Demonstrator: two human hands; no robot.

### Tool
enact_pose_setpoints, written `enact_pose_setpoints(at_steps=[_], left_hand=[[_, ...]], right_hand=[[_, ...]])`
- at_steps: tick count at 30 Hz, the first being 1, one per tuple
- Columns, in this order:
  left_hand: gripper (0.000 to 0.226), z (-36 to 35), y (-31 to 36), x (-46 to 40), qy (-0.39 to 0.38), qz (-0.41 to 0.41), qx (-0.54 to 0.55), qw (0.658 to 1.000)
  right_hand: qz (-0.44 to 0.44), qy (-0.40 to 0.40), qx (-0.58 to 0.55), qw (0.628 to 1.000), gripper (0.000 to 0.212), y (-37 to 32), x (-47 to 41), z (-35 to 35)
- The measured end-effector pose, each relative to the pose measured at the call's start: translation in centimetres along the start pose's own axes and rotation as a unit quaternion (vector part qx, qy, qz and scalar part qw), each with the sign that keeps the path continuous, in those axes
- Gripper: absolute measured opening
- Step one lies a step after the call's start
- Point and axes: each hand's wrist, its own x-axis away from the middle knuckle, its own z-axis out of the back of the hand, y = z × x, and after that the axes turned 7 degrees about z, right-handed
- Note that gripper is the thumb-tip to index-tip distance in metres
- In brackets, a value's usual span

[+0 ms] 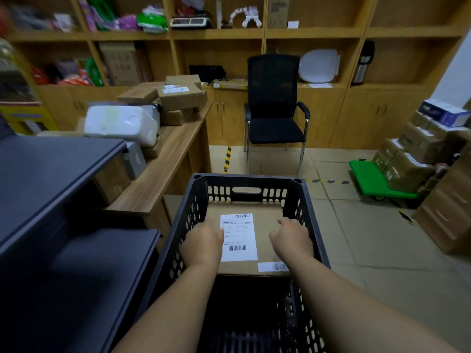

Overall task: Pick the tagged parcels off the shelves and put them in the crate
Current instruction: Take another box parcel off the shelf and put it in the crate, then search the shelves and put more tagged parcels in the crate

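A flat brown cardboard parcel [265, 225] with a white barcode tag [239, 238] on top sits low inside the far half of the black slotted plastic crate [298, 200]. My left hand [202, 244] grips the parcel's left edge, with its thumb at the edge of the tag. At the right edge, my right hand [291, 238] holds the parcel with fingers curled down over the side. Both forearms reach in over the crate's near end. The near half of the crate is dark, and I cannot see its contents.
Dark grey shelves [58, 169] stand at my left. Behind them a wooden desk [163, 171] carries more cardboard parcels [178, 98] and a white bag [119, 123]. A black chair [275, 108] faces me. A green trolley [377, 184] stacked with boxes is at the right.
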Motion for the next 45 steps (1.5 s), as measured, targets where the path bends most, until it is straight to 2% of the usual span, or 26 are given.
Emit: enact_pose_setpoints(at_steps=[5, 10, 20, 30, 38, 45], left_hand=[[0.028, 3.4, 0.4, 4.3, 0.074, -0.113, -0.134, 0.982], [0.024, 6.7, -0.2, 9.1, 0.121, -0.117, -0.177, 0.97], [0.031, 12.8, -7.0, 16.6, 0.173, -0.011, -0.182, 0.968], [0.031, 17.6, -16.3, 24.9, 0.202, 0.118, -0.236, 0.943], [0.029, 21.5, -23.9, 37.6, 0.234, 0.226, -0.232, 0.917], [0.029, 24.8, -28.8, 53.7, 0.26, 0.334, -0.263, 0.867]], right_hand=[[0.096, 0.048, 0.07, 0.992, 0.04, -1.0, 4.4, 2.9], [0.157, 0.067, 0.075, 0.983, 0.037, -1.5, 9.0, 4.6], [0.262, 0.034, 0.034, 0.964, 0.037, -5.6, 16.7, 4.7], [0.386, -0.018, 0.006, 0.922, 0.033, -11.2, 25.3, 1.5], [0.481, -0.065, -0.013, 0.874, 0.035, -14.0, 38.4, -1.0], [0.566, -0.113, -0.045, 0.815, 0.033, -13.0, 53.1, -1.4]])
